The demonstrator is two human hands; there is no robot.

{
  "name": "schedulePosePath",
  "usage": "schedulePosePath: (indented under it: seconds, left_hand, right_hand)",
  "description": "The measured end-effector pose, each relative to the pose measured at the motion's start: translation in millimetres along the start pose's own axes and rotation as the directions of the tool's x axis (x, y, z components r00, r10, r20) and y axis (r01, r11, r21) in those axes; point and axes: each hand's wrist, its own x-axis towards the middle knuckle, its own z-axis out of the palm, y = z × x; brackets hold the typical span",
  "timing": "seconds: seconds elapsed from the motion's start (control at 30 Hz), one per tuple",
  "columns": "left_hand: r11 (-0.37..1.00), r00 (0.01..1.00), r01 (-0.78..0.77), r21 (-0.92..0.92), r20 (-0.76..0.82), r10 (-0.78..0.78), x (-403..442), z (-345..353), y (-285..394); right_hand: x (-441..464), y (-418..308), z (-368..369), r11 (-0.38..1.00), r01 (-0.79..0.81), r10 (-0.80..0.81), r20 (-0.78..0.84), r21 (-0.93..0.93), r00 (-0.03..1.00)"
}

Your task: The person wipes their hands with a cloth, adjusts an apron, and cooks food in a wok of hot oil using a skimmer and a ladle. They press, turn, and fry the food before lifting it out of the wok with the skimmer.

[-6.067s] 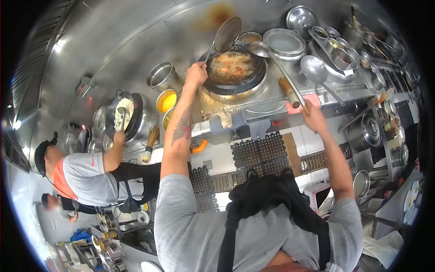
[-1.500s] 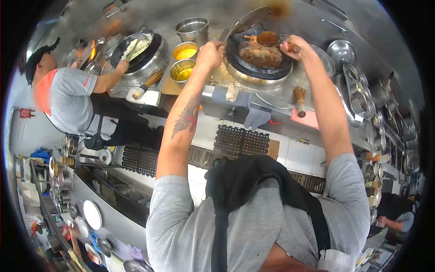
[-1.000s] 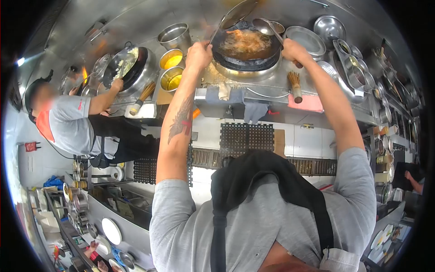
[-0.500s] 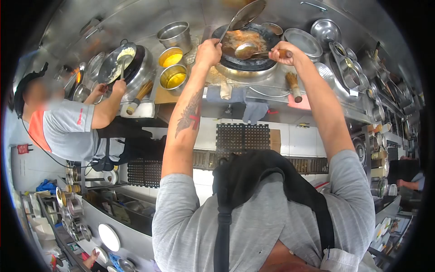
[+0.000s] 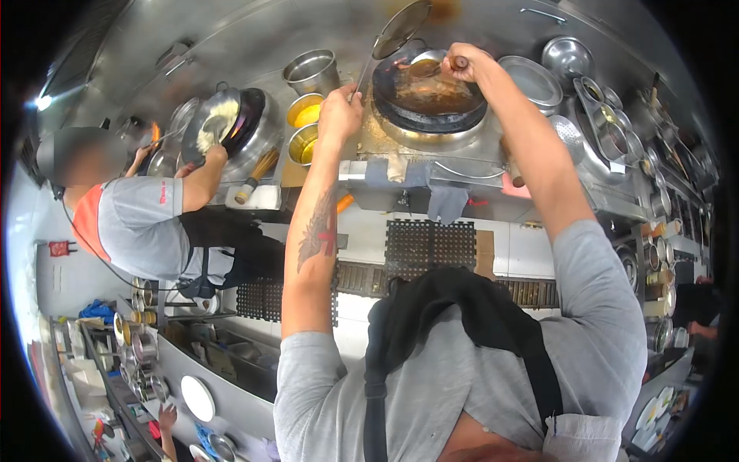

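In front of me a dark wok (image 5: 390, 115) sits on a round steel burner ring, with orange-brown food (image 5: 439, 98) in liquid inside it. My left hand (image 5: 341, 114), left of the wok, is closed around the thin handle of a round strainer (image 5: 403, 29). The strainer's disc is tilted up above the wok's far left rim. At the wok's far right side, my right hand (image 5: 471, 63) grips the wooden handle of a metal ladle (image 5: 425, 68). The ladle's bowl is at the far part of the wok; whether it touches the food I cannot tell.
Left of the wok stand a tall steel pot (image 5: 312, 73) and two pots of yellow contents. A co-worker (image 5: 142, 208) works at another wok (image 5: 194, 127). Bamboo brushes, a perforated skimmer (image 5: 567, 137), a round pan (image 5: 531, 81) and a tray of containers (image 5: 608, 127) line the counter.
The ladle has moved from the middle of the wok to its far side with my right hand. My left hand and the strainer have shifted left relative to the wok. The camera view has shifted.
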Motion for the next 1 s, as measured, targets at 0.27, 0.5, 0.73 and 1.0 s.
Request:
schedulePosePath:
  seconds: [0.27,0.5,0.73,1.0]
  left_hand:
    - [0.995,0.999,0.053,0.086,-0.002,-0.053,-25.5,-8.5,22.6]
    - [0.894,0.913,0.383,-0.232,0.245,-0.328,-10.8,60.6,22.5]
    - [0.953,0.789,0.242,0.185,0.533,-0.304,41.1,143.8,60.3]
    - [0.710,0.959,-0.153,0.687,0.276,-0.060,93.8,182.5,116.3]
  right_hand:
    - [38.0,-24.7,-16.4,0.407,0.128,-0.433,-0.067,-0.904,0.899]
    - [1.8,5.7,-103.0,0.012,0.127,-0.620,0.092,-0.992,0.779]
    - [-52.1,71.5,-183.3,0.300,0.074,-0.550,-0.109,-0.951,0.828]
    - [-140.0,107.2,-250.5,0.331,0.223,-0.637,-0.042,-0.917,0.770]
